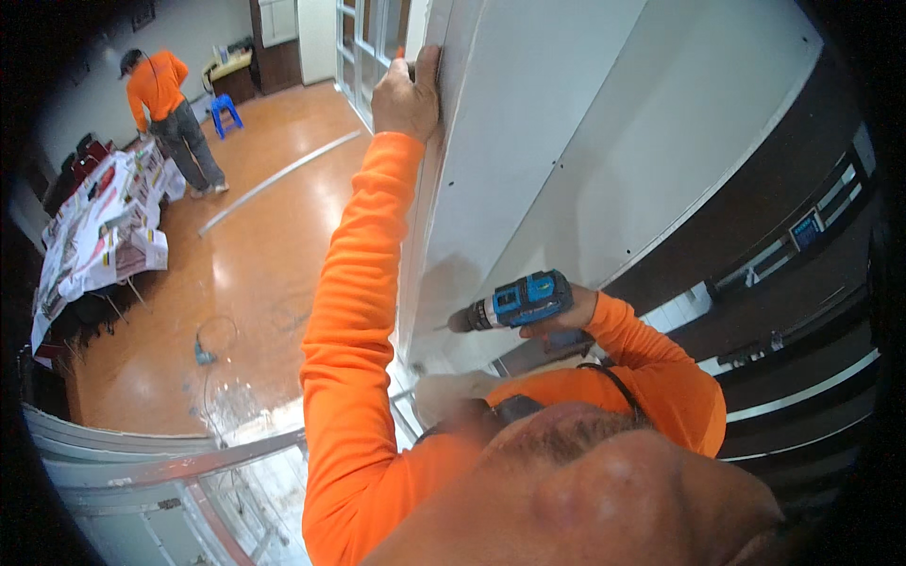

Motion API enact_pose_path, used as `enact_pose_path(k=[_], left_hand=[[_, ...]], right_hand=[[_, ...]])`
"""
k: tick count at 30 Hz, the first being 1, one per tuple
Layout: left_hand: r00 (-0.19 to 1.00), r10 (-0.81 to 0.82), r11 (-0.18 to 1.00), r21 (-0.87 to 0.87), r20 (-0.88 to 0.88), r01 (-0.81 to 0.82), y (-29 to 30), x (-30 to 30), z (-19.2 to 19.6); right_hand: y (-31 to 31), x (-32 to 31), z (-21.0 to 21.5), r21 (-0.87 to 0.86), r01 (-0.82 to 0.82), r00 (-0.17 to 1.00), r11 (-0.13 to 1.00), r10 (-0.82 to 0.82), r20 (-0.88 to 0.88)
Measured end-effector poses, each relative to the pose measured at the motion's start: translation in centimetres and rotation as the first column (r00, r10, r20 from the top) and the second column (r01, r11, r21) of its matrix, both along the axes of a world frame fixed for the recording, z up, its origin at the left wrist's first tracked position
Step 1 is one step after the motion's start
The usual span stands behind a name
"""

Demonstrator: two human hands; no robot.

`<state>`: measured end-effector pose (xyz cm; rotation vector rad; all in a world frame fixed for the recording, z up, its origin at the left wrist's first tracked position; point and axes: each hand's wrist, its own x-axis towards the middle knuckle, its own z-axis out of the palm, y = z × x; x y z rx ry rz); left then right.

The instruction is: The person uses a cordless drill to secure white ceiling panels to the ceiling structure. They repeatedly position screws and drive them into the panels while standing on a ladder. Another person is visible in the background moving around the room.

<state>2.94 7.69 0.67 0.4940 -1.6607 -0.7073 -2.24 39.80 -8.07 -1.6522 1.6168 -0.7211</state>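
A tall white wall panel (528, 104) with several dark screw spots rises in front of me. My left hand (406, 102) is raised high on its left edge, thumb against the edge and fingers curled round it. A small orange bit shows at the fingertips, too little to name. Lower down, my right hand (578, 309) is closed round the grip of a blue and black cordless drill (528, 298). The drill lies level, its chuck and thin bit pointing left toward the panel's lower edge. Most of the right hand's fingers are hidden behind the drill.
A person in orange (159, 90) stands at a sheet-covered table (104, 222). On the brown floor (264, 245) lie a long white strip (278, 182) and a corded tool (205, 356). A blue stool (226, 113) stands farther back. Metal framing (189, 464) runs at lower left.
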Motion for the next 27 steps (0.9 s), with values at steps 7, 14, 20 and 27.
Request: enact_pose_path(k=[7, 14, 20, 27], left_hand=[[0.998, 0.002, 1.000, -0.006, -0.067, -0.003, 0.4, 0.1, 0.1], [0.995, 0.095, 0.995, 0.027, -0.030, -0.095, 1.9, 0.7, -0.3], [0.988, 0.153, 0.988, 0.003, 0.010, -0.153, -2.3, 1.4, -2.2], [0.955, 0.268, 0.962, -0.088, 0.130, -0.258, -0.7, 3.4, -9.6]], right_hand=[[1.2, -4.1, -2.6, 0.138, 0.068, 0.960, 0.988, -0.102, 0.259], [3.0, -7.5, -9.6, -0.005, 0.063, 0.873, 0.998, -0.053, 0.484], [1.7, -10.0, -12.5, -0.033, -0.025, 0.813, 0.999, 0.040, 0.581], [2.7, -9.3, -11.7, -0.143, 0.068, 0.825, 0.987, 0.024, 0.565]])
